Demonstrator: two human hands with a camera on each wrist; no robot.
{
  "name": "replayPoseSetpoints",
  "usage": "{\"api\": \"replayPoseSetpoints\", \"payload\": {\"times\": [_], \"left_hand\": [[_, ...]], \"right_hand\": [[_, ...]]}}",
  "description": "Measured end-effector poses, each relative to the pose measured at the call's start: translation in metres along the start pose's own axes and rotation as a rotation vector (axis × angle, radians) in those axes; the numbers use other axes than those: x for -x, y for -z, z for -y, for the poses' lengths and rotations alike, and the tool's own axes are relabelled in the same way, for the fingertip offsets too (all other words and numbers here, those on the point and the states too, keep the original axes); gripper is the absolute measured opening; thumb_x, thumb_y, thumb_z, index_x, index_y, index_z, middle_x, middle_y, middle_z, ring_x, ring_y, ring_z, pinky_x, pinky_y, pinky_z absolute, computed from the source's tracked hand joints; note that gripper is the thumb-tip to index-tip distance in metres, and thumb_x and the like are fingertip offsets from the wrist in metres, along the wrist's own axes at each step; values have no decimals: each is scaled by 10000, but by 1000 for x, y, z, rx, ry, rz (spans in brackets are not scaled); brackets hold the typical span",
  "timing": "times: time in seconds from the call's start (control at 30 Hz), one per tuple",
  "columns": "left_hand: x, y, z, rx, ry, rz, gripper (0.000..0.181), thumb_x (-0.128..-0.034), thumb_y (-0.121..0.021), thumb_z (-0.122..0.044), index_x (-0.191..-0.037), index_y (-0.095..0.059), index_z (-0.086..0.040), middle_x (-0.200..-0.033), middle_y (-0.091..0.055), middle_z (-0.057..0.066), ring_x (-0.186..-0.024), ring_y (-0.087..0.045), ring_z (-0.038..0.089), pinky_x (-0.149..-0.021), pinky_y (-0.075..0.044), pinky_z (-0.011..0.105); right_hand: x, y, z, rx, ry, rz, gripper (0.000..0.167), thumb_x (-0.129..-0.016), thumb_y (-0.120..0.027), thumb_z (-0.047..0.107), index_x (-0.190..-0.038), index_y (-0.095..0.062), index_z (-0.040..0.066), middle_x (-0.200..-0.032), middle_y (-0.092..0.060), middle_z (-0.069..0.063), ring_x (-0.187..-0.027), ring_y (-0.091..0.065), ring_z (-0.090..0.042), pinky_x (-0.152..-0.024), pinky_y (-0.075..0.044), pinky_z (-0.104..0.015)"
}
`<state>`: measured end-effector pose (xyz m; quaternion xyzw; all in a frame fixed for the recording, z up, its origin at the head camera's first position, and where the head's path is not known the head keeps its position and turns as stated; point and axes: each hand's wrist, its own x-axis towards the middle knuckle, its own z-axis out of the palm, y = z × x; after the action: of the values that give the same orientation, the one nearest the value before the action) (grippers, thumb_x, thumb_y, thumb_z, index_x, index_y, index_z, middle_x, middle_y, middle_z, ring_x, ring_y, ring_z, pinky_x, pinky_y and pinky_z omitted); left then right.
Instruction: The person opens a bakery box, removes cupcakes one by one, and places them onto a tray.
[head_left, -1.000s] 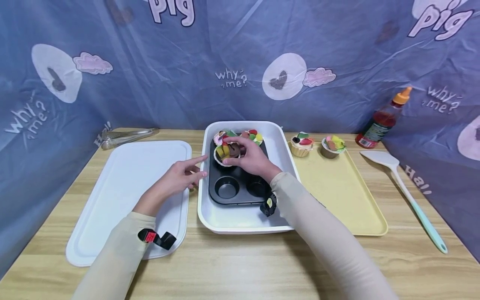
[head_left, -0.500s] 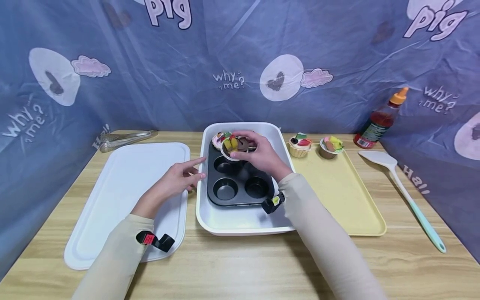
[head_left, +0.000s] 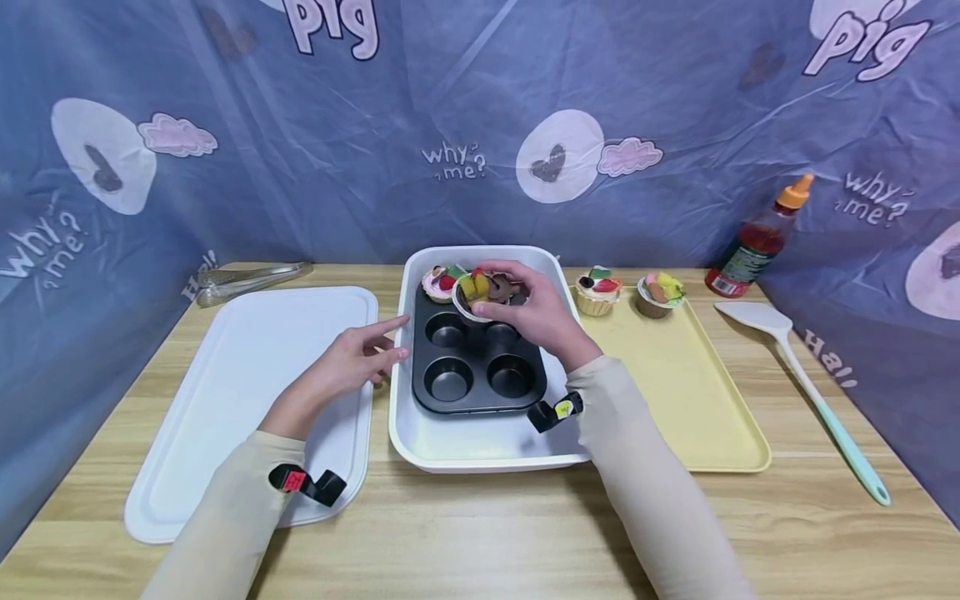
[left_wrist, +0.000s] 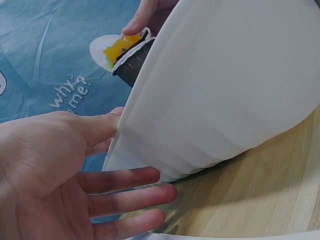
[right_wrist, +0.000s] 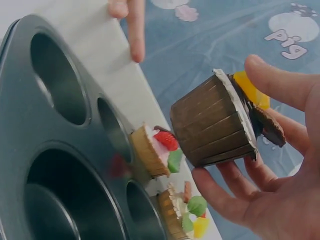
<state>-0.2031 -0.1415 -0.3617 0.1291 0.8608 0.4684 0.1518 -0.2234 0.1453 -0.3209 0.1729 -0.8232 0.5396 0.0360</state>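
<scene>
1. Two hands reach me through the head view. The right hand (head_left: 546, 315) has a narrow hold on the brown cupcake (right_wrist: 212, 127), the thumb by its yellow topping and the other fingers about the opposite side of the case.

2. Position of the piece: I find the brown cupcake raised over the far half of the muffin pan (head_left: 480, 357), which lies inside the white bin (head_left: 480, 440). In the right wrist view its case stands apart from the wells.

3. Change: a second ago the brown cupcake covered the middle left well (head_left: 447, 330); it has since moved to the right, and that well now lies in plain sight.

4. Meaning: I judge the lifting stage over and the cupcake in transit.

5. Left hand (head_left: 345, 365): fingers extended and spread, tips at the bin's left rim, as a second ago. How firmly they press, I cannot tell.

6. Surroundings: the pink-topped cupcake (head_left: 435, 288) occupies the pan's far left, with a green-and-yellow-topped cupcake (right_wrist: 176, 212) to its right. On the right, the yellow tray (head_left: 693, 387) bears a light-cased cupcake (head_left: 597, 302) and a yellow-topped cupcake (head_left: 657, 303) at its far end.
</scene>
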Motion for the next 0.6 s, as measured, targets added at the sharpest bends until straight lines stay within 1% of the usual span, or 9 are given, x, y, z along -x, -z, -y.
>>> {"api": "replayPoseSetpoints", "payload": {"times": [0.2,0.33,0.43,0.6], "left_hand": [[0,0,0,-9,6,-1,596,-1006,-642,-223,-1554,-414,-171,-1149,-638,206,-788,-663,191,-696,-583,314],[1,0,-1,-3,12,-3,595,-1004,-644,-220,-1552,-417,-173,-1146,-632,206,-794,-664,195,-702,-587,322],[1,0,-1,5,13,-2,596,-1003,-646,-217,-1551,-419,-171,-1141,-626,204,-793,-662,194,-701,-588,322],[0,0,-1,10,16,-5,595,-1002,-648,-212,-1550,-421,-172,-1131,-625,199,-783,-658,186,-696,-585,311]], "right_hand": [[3,4,1,-24,-15,-16,553,-845,-823,120,-1360,-623,107,-1342,-633,-90,-1167,-535,-254,-1047,-413,-517],[5,6,2,-21,-25,-38,552,-843,-827,137,-1357,-627,114,-1315,-638,-99,-1127,-552,-264,-1034,-425,-510],[7,9,4,-12,-40,-62,554,-841,-830,142,-1358,-630,137,-1308,-635,-100,-1107,-570,-260,-1008,-437,-446],[9,14,6,-24,-74,-87,561,-846,-829,153,-1369,-626,161,-1294,-633,-101,-1112,-578,-258,-969,-442,-395]]}}
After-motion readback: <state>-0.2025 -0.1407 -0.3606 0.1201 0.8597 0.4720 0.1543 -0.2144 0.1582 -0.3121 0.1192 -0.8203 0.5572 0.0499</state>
